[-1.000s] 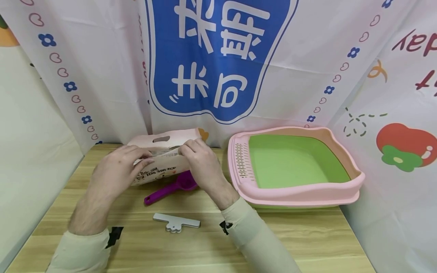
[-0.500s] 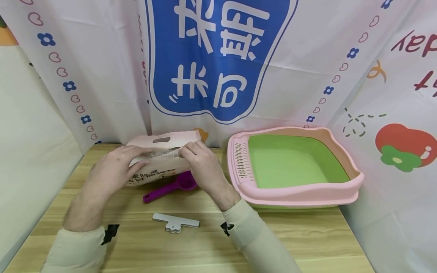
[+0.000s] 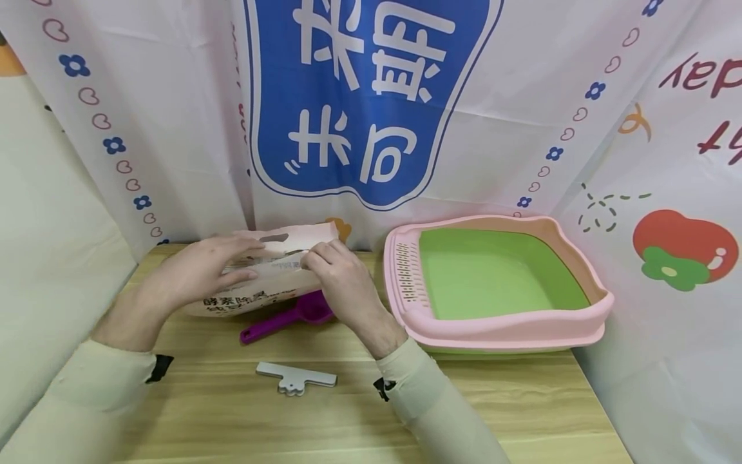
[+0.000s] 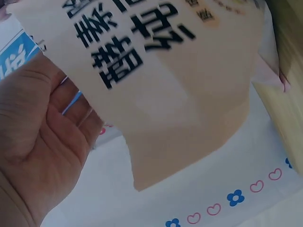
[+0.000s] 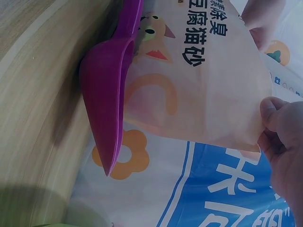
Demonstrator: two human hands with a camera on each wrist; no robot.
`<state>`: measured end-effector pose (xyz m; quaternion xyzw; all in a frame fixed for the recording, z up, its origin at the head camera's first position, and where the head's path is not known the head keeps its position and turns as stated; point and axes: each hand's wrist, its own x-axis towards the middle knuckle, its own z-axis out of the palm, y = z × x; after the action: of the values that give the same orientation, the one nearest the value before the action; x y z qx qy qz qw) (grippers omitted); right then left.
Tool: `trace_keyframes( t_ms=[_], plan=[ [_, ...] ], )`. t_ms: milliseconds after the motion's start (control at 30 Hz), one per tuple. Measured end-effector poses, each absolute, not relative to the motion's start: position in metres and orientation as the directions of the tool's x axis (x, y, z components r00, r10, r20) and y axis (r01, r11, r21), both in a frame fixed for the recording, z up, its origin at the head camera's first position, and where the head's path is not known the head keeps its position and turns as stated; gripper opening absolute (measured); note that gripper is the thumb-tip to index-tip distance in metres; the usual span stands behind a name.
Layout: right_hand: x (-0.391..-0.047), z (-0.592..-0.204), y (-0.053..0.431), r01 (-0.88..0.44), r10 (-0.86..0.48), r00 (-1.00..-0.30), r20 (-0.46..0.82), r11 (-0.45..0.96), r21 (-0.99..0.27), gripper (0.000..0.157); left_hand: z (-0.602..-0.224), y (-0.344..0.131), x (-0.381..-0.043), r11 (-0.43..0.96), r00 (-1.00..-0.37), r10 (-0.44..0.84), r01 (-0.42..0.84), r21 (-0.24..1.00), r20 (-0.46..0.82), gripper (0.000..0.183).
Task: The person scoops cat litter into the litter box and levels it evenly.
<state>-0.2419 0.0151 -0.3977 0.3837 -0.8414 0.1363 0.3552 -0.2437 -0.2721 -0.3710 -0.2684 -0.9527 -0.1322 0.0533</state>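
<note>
Right hand (image 3: 346,283) pinches cat litter bag (image 3: 278,278) near back-left corner of surface (image 3: 348,415).
Left hand (image 3: 194,267) wide, fingers near-straight; tips hidden behind bag, left wrist view.

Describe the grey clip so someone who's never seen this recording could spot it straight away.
On the wooden table, find the printed bag at the back, then come toward the person past the purple scoop. The grey clip lies next, apart from the scoop. What sets it apart is its shape: a long straight bar with a short scalloped tab facing the person.
</note>
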Motion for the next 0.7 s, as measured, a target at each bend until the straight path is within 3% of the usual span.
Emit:
trace_keyframes(
  t_ms=[500,600,700],
  plan=[
    [-0.243,-0.398,0.017,-0.748,-0.563,-0.449,0.694,0.662,0.053,0.022,-0.363,-0.272,-0.267,0.786,-0.811,0.584,0.552,0.277,-0.040,0.070],
    [-0.243,-0.398,0.018,-0.750,-0.563,-0.448,0.695,0.660,0.051,0.022,-0.363,-0.273,-0.266,0.786,-0.807,0.589,0.555,0.272,-0.056,0.063],
    [-0.244,-0.399,0.018,-0.757,-0.562,-0.445,0.697,0.652,0.043,0.023,-0.364,-0.272,-0.266,0.778,-0.796,0.602,0.567,0.271,-0.063,0.042]
  ],
)
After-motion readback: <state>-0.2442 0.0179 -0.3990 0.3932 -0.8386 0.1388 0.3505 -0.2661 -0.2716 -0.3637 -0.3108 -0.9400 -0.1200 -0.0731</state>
